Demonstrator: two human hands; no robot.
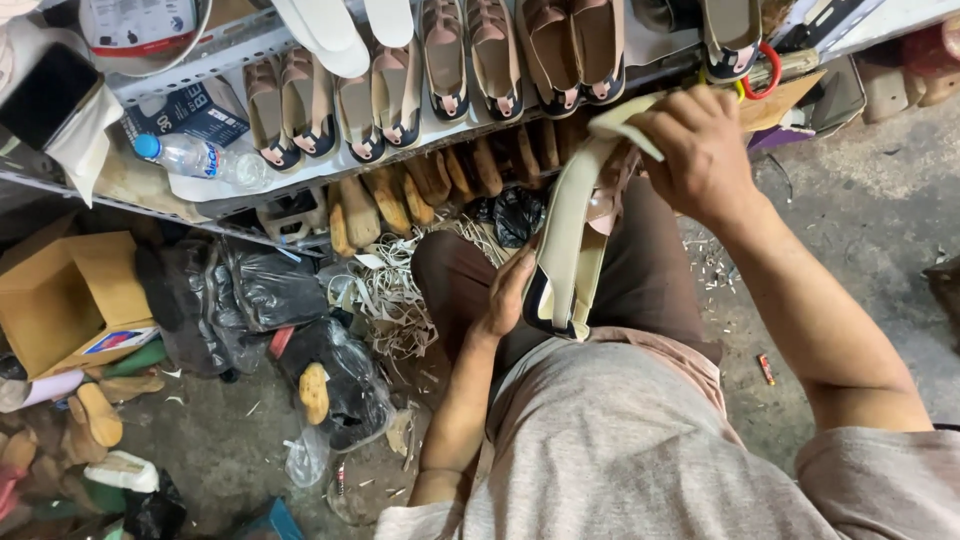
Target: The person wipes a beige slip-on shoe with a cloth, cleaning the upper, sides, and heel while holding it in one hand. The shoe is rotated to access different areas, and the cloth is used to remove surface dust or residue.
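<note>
I hold a shoe (570, 250) sole-up over my lap; its bottom is cream with a dark edge at the heel end. My left hand (508, 292) grips the shoe's near end from the left side. My right hand (697, 150) is closed on a cream strip (622, 118) at the shoe's far end, pinching it and lifting it off the sole. My brown trousers lie under the shoe.
A metal shelf (330, 165) in front carries rows of unfinished tan shoes (440, 60), with wooden lasts (400, 195) below. A plastic bottle (195, 158), a cardboard box (65, 295), black bags (270, 290) and leather scraps (395, 290) crowd the left floor.
</note>
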